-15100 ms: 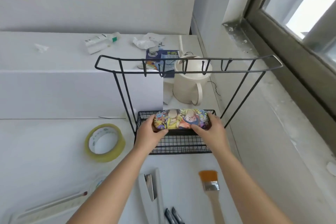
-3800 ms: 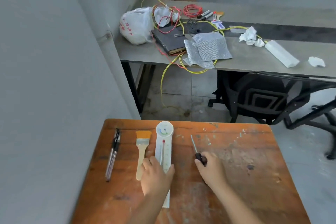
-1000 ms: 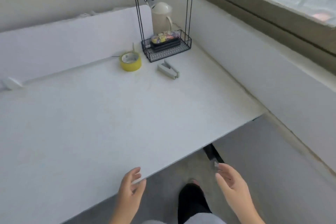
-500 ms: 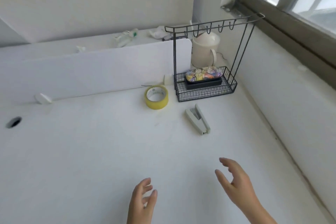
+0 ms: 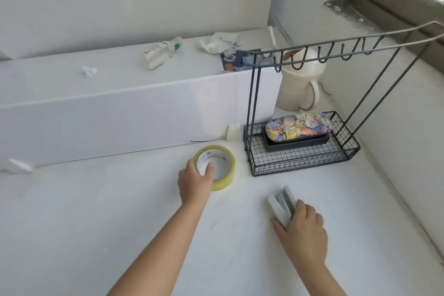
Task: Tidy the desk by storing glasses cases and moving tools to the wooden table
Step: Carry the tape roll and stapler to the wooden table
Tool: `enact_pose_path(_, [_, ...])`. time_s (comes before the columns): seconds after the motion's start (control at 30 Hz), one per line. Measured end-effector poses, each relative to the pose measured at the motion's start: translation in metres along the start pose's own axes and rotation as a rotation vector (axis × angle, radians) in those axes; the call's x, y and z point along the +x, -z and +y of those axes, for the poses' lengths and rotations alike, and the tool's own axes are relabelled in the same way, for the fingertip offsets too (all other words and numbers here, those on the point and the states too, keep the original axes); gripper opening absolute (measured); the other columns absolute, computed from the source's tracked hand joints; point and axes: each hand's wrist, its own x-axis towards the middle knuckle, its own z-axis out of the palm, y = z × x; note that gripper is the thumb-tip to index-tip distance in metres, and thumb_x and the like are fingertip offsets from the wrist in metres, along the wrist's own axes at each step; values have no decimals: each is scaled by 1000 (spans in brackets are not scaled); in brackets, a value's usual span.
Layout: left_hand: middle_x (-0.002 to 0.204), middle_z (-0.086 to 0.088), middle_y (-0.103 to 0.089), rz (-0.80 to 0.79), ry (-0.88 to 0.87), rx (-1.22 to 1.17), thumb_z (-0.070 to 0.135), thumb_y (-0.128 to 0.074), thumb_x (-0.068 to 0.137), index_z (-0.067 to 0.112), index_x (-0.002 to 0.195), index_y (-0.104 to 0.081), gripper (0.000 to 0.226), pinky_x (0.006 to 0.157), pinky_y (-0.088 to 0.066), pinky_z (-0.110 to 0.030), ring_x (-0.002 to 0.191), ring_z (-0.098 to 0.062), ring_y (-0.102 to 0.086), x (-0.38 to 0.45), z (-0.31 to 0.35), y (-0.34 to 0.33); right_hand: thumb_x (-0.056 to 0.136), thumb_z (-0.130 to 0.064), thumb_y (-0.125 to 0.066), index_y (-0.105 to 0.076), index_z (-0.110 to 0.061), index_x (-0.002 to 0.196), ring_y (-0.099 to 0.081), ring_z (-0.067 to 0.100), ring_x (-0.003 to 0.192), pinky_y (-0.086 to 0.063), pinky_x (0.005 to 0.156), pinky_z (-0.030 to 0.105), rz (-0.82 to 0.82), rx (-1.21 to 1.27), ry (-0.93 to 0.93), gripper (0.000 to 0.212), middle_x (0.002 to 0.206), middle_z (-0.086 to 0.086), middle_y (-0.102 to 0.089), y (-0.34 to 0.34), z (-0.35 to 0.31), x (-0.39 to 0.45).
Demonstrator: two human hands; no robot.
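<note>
Hands [image 5: 195, 181] [image 5: 303, 224] on tape roll [image 5: 217, 167] (print unreadable), perhaps stapler [image 5: 281, 205].

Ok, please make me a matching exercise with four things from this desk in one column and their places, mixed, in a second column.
Things:
1. tape roll
2. stapler
3. cartoon glasses case
4. white jug

Places:
A. behind the wire rack
B. under the right hand
C. on a black case in the rack
D. in the left hand

Pairs: 1-D, 2-B, 3-C, 4-A

Tape roll [image 5: 215, 167] lies left of wire rack [image 5: 302, 163], stapler [image 5: 281, 206] before it.
</note>
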Motion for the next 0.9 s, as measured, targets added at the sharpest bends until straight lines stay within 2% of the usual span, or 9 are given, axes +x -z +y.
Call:
enact_pose_path(0.07, [124,-25,-47,3,60,48,22,-51,85,6,128,-35,49,91,-41,-45,114,-41,-46,9,0,-8,53,-38,-79,-53,4,84,-59,37,55,-48,36,36,102,-44,62,58,67,19,-63,-9,4,0])
enact_pose_path(0.13, [121,-26,-48,0,105,65,13,-47,85,1,121,-39,39,85,-43,-45,108,-42,-49,12,-4,-11,57,-44,-71,-51,2,80,-58,36,51,-45,33,33,118,-67,84,55,63,17,-61,-9,6,2])
enact_pose_path(0.27, [109,-29,-52,15,60,-3,4,-44,83,-6,101,-47,21,78,-45,-45,96,-43,-52,3,-13,-9,39,-30,-90,-56,2,75,-60,36,53,-46,35,34,15,-13,96,59,63,14,-62,-4,8,-3])
enact_pose_path(0.4, [100,-27,-56,19,20,-113,-1,-45,81,-2,96,-49,16,78,-48,-47,90,-41,-53,-39,-31,7,70,-22,-75,-48,-2,91,-49,29,66,-36,50,32,16,436,2,40,81,6,-48,22,18,-16])
enact_pose_path(0.57, [76,3,-57,-107,96,-282,-3,-44,82,10,102,-54,26,63,-55,-41,71,-22,-56,-138,-75,43,51,-58,-51,-39,-26,67,-43,14,63,-31,51,26,-61,718,67,38,67,-3,-43,54,50,-78])
enact_pose_path(0.7, [69,5,-63,-101,174,-298,-6,-51,80,14,91,-60,24,42,-45,-7,55,1,-61,-227,-124,68,51,-53,-56,-48,-27,71,-47,14,57,-36,50,25,-174,724,95,34,61,-3,-50,62,86,-149])
enact_pose_path(0.77, [57,10,-68,-50,204,-367,-10,-53,79,10,86,-63,24,41,-41,-2,42,9,-57,-272,-144,75,52,-48,-61,-50,-32,75,-53,12,62,-38,50,19,-222,729,105,30,70,-8,-60,62,103,-188])
enact_pose_path(0.83, [44,12,-68,-28,240,-415,-9,-54,79,11,80,-65,23,40,-41,-3,39,7,-57,-313,-159,81,55,-39,-65,-49,-40,79,-54,-2,76,-40,53,15,-253,761,100,29,85,-29,-58,61,116,-230])
enact_pose_path(0.9, [42,15,-67,-43,249,-423,-8,-54,79,15,74,-67,26,40,-43,-6,39,3,-58,-344,-173,84,59,-32,-71,-46,-45,83,-53,-9,81,-43,61,13,-262,784,65,37,80,-19,-64,59,128,-270])
